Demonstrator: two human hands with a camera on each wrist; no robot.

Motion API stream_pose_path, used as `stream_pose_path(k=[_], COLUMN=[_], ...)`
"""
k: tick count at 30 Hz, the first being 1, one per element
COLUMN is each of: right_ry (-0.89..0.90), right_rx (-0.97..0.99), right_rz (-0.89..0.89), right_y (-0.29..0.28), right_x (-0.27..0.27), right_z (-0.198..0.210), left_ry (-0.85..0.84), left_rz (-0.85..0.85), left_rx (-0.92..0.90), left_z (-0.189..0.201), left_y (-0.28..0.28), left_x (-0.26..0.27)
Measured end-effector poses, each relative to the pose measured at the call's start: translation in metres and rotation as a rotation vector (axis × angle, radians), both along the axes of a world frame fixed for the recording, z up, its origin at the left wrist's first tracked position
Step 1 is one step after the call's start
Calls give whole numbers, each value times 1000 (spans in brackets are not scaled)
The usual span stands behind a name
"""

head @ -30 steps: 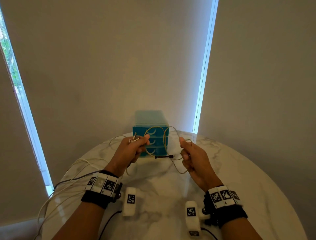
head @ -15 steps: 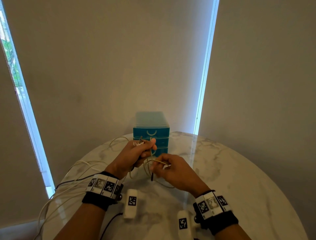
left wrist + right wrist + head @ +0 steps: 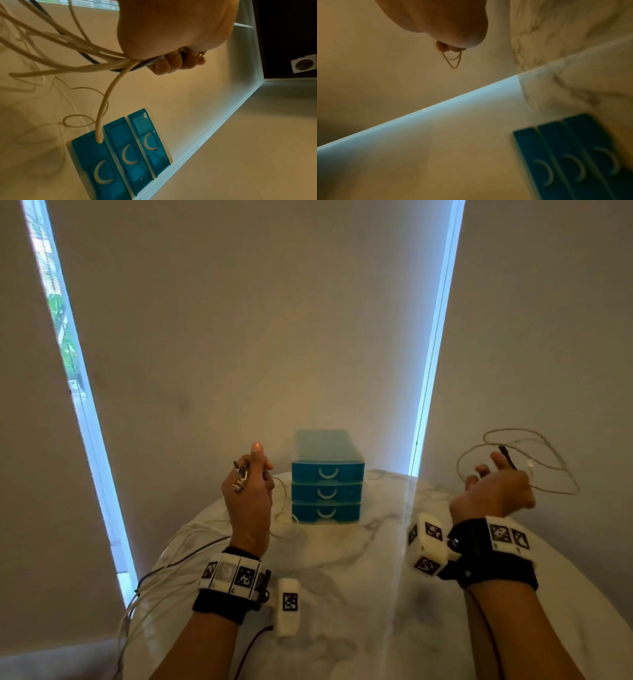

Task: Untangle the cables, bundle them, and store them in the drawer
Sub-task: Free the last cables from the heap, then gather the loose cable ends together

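Note:
A blue three-drawer unit (image 3: 327, 491) stands at the back of the round marble table (image 3: 342, 594), all drawers closed. My left hand (image 3: 251, 481) is raised left of it, gripping a bundle of white cables and one dark one (image 3: 109, 65), with metal plug ends (image 3: 239, 475) sticking out above the fist. My right hand (image 3: 493, 484) is held far to the right, past the table's edge, pinching a thin beige cable (image 3: 534, 463) that loops loosely in the air. In the right wrist view the fingers (image 3: 445, 46) curl over a short loop of that thin cable (image 3: 453, 60).
The bundle's cables (image 3: 171, 566) trail across the table's left side and hang over its edge. A thin loop of cable (image 3: 282, 522) lies beside the drawer unit. Blinds and bright window strips (image 3: 433, 337) stand close behind the table.
My right hand has swung from beside the left hand out to the far right, carrying the thin beige cable away from the bundle. The left hand has risen and keeps its grip.

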State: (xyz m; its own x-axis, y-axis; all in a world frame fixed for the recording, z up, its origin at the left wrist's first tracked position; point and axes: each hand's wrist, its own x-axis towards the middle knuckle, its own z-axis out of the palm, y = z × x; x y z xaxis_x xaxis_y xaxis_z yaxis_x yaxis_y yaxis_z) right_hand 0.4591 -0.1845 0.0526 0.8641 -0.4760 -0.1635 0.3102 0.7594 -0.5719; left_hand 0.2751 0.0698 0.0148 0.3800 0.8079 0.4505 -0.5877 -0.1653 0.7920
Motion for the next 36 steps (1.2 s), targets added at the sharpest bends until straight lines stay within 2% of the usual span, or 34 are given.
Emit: stream_pose_path(k=[2,3,4,5,7,8,9,10,14,16,18,21,25,29,32,36], right_ry=[-71,-142,-232,-346,-581,-653,-678,-669,-443,-395,-363,-329,-360,-468,-501,-490], right_rx=[73,51,-46,-234,-833,-1099,-1250,-1289,-962,-843,-698,-505,-479,-519,-609,-745], right_rz=[19,101,261,509,1004,1156,1208,1212,1176,1105,1060,1063,1180,1302,1430,1394], right_y=[35,59,86,119,169,185,194,196,165,150,134,107,96,96,98,96], right_x=[0,-10,-28,-46,-78,-87,-88,-89,-83,-80,-81,-84,-99,-111,-112,-107], right_z=[21,34,45,49,33,16,-1,-14,-50,-62,-71,-86,-104,-100,-108,-118], left_ry=[4,6,4,-2,-29,-44,-56,-62,-29,19,111,239,354,386,348,311], left_rz=[47,68,90,114,157,185,218,246,256,209,136,-68,-288,-406,-542,-632], left_rx=[31,60,89,115,145,156,164,168,130,122,129,51,-31,-151,-250,-278], left_z=[-3,-5,-6,-6,-7,-5,-4,-3,-2,-5,-8,-8,-14,-22,-22,-18], left_y=[0,-1,-3,-4,-7,-7,-7,-5,0,3,4,1,-3,-1,2,-1], left_x=[3,4,5,6,5,4,2,1,2,5,8,9,14,20,20,17])
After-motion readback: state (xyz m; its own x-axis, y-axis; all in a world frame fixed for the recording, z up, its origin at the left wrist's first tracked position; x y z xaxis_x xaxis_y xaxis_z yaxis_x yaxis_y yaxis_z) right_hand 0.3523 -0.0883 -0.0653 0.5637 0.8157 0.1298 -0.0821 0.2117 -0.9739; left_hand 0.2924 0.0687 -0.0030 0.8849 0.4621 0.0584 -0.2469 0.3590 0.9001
